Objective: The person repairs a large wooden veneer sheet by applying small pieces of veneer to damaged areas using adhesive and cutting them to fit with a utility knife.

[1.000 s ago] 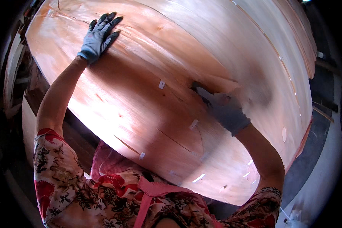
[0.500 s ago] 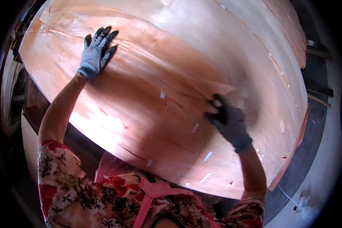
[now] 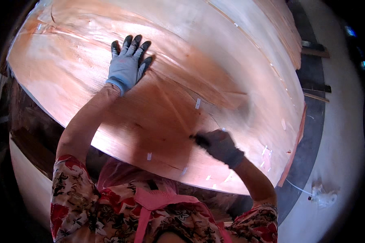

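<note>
A large, thin sheet of reddish-tan wood veneer (image 3: 158, 139) spreads in front of me, wavy and creased, with splits and small white tape pieces. My left hand (image 3: 127, 67), in a grey glove with black fingertips, lies open on it at the upper left, fingers spread. At the lower right of the middle, my right hand (image 3: 219, 146), gloved alike, has its dark fingers curled together at the surface. What they grip, if anything, is hidden. A slanting ridge in the veneer runs down to those fingertips. One tape piece (image 3: 198, 103) sits beside a long split above that hand.
More veneer layers (image 3: 282, 30) show at the far right. Beyond the sheet's right edge are a dark strip of floor (image 3: 312, 141), wooden slats (image 3: 316, 97) and a clear plastic bundle (image 3: 324, 196) with a white cord. Dark wood pieces (image 3: 32, 150) lie at the left.
My right hand has come nearer and to the left, its fingers closing together. My left hand stays flat on the veneer, farther right in view. The view has shifted, and a ridge now shows in the sheet.
</note>
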A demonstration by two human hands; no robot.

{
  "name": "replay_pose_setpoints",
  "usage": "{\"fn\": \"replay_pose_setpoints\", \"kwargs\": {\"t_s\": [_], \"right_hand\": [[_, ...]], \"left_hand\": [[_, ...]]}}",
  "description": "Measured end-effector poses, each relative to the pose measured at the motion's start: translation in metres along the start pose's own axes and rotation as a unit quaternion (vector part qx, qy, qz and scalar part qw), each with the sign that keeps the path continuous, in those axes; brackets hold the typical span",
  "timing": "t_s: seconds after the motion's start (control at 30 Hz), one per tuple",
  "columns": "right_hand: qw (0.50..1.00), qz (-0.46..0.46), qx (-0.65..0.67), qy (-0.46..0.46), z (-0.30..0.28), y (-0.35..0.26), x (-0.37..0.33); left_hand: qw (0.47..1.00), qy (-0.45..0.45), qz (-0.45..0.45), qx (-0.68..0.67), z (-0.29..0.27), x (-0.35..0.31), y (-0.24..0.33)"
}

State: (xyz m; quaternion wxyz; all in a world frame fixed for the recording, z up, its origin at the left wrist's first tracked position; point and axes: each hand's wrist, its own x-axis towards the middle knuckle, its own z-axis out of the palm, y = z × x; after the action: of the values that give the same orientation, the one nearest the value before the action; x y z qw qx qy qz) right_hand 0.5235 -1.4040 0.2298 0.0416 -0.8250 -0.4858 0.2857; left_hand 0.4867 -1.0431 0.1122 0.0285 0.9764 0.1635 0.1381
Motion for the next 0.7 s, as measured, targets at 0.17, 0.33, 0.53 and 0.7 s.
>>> {"fn": "replay_pose_setpoints", "kwargs": {"t_s": [0.17,0.33,0.53,0.7], "right_hand": [[0.918,0.181,0.34,0.1,-0.027,-0.024,0.058],[0.893,0.273,0.324,0.154,-0.057,0.028,0.136],[0.797,0.207,0.519,0.229,-0.046,0.019,0.152],[0.814,0.19,0.435,0.336,-0.022,0.027,0.122]], "left_hand": [[0.999,0.013,-0.009,-0.046,-0.001,0.0,-0.002],[0.998,0.021,-0.003,-0.065,0.0,0.0,-0.003],[0.997,0.007,0.0,-0.071,-0.008,-0.003,-0.004],[0.997,0.009,0.0,-0.072,-0.007,-0.001,-0.002]]}}
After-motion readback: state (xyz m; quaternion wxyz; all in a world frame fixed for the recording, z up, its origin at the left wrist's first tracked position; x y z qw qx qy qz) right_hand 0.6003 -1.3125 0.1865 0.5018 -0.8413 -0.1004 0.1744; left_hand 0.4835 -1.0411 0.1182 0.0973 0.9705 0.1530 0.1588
